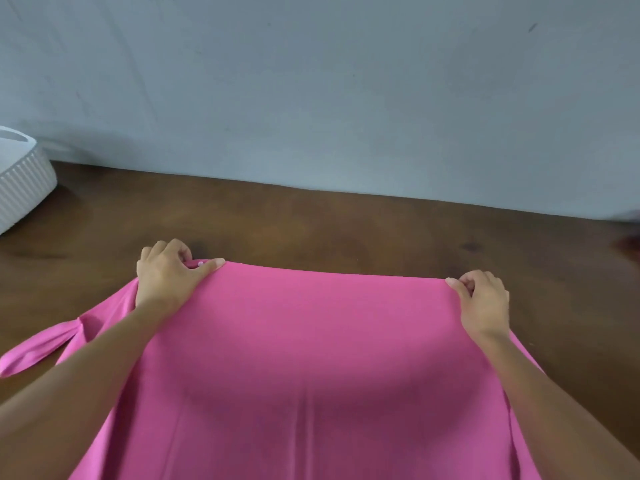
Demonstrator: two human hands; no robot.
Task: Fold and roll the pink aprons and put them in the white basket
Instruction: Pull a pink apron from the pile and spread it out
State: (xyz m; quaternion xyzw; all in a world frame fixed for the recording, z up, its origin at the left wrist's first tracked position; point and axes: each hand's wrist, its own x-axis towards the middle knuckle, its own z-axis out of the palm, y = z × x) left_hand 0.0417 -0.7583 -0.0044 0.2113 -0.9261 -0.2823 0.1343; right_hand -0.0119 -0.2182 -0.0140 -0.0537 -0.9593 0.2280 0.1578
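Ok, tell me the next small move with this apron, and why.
Probably lift the far edge and bring it back toward the body, folding the pink apron in half. The left hand and right hand each pinch a far corner, and it lies spread out on the table.

One pink apron [298,358], one white basket [24,178], two hands.

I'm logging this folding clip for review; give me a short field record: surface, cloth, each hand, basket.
surface: dark brown wooden table
cloth: pink fabric apron, spread on the table, strap trailing left
left hand: grips the apron's far left corner
right hand: grips the apron's far right corner
basket: white ribbed basket, at the table's far left, apart from the apron
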